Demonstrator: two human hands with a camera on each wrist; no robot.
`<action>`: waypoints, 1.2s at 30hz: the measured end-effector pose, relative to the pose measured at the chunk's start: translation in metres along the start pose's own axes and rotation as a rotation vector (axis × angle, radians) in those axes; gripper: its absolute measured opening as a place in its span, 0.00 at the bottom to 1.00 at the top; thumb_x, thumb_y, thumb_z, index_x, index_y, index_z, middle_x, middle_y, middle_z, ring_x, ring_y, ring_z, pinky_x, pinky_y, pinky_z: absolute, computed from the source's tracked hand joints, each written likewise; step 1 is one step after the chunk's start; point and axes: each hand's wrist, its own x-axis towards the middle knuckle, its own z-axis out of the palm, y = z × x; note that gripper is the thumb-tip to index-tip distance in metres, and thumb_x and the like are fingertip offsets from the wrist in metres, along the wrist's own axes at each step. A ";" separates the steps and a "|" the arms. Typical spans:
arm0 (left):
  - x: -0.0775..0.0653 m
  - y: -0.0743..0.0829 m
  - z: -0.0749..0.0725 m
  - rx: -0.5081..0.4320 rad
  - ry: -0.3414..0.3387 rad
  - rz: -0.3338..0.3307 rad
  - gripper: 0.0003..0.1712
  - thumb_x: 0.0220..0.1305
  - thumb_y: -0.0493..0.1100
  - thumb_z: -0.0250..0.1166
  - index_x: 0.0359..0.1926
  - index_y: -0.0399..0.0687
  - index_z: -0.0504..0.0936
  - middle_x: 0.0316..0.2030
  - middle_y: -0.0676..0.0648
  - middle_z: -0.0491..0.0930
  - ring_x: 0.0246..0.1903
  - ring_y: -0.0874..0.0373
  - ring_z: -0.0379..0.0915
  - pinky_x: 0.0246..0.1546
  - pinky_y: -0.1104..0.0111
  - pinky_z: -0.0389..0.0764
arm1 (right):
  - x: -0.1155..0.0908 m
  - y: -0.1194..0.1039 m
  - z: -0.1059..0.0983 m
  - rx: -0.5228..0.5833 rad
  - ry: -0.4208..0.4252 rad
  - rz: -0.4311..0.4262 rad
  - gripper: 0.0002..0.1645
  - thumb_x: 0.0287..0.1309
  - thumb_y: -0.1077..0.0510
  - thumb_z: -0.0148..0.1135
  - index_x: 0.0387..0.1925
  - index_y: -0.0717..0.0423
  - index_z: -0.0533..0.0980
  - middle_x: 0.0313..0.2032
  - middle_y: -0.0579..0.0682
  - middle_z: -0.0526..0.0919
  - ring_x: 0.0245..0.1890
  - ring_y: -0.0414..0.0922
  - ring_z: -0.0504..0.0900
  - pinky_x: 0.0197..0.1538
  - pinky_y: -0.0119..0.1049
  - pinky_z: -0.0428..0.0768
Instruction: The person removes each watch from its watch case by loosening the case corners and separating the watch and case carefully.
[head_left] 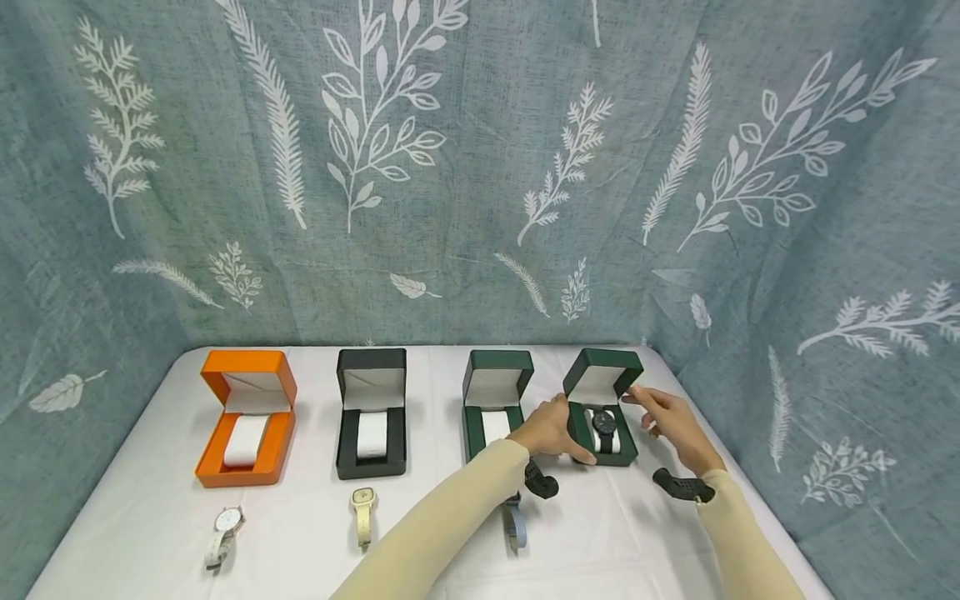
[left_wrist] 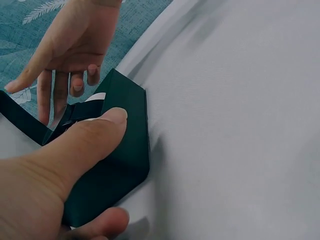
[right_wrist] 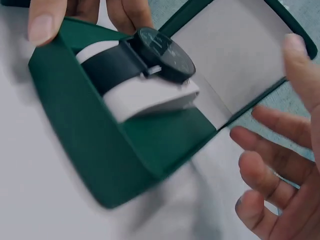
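A dark green watch box [head_left: 628, 455] stands with its lid [head_left: 611, 360] raised at the right end of the table. Inside it, a black wristwatch [right_wrist: 167, 56] is wrapped around a white cushion [right_wrist: 145, 98]. My left hand [head_left: 549, 429] holds the base from its left side, with the thumb over the front edge in the left wrist view. On the other side of the box, my right hand [head_left: 673, 423] is beside the lid, its fingers loosely spread. In the right wrist view, the right thumb [right_wrist: 298, 65] overlaps the lid's edge; I cannot tell whether it touches.
Left of this box stand three more open boxes: another green one [head_left: 498, 360], a black one [head_left: 347, 467] and an orange one [head_left: 232, 479], each with a white cushion. In front lie a white-strapped watch [head_left: 225, 533], a yellow watch [head_left: 363, 517] and a partly hidden blue-strapped watch [head_left: 516, 527].
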 end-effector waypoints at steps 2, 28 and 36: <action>0.001 0.000 0.000 0.004 0.001 0.006 0.73 0.42 0.63 0.85 0.78 0.33 0.56 0.70 0.37 0.70 0.67 0.48 0.69 0.62 0.62 0.74 | -0.004 0.004 -0.001 0.009 -0.004 -0.025 0.37 0.73 0.36 0.57 0.69 0.59 0.74 0.57 0.63 0.80 0.34 0.46 0.77 0.35 0.44 0.80; 0.000 -0.002 -0.001 -0.022 0.001 0.031 0.71 0.42 0.63 0.85 0.77 0.32 0.58 0.65 0.36 0.75 0.49 0.56 0.79 0.52 0.68 0.79 | -0.036 0.029 0.002 0.019 -0.214 -0.042 0.39 0.66 0.52 0.70 0.75 0.44 0.68 0.67 0.62 0.73 0.31 0.52 0.80 0.34 0.42 0.82; -0.001 -0.002 -0.002 -0.016 -0.007 0.031 0.70 0.44 0.63 0.84 0.77 0.34 0.59 0.67 0.38 0.73 0.57 0.54 0.76 0.55 0.66 0.78 | -0.033 0.030 0.001 -0.015 -0.241 -0.015 0.39 0.68 0.50 0.69 0.76 0.45 0.66 0.56 0.64 0.79 0.36 0.52 0.81 0.35 0.42 0.82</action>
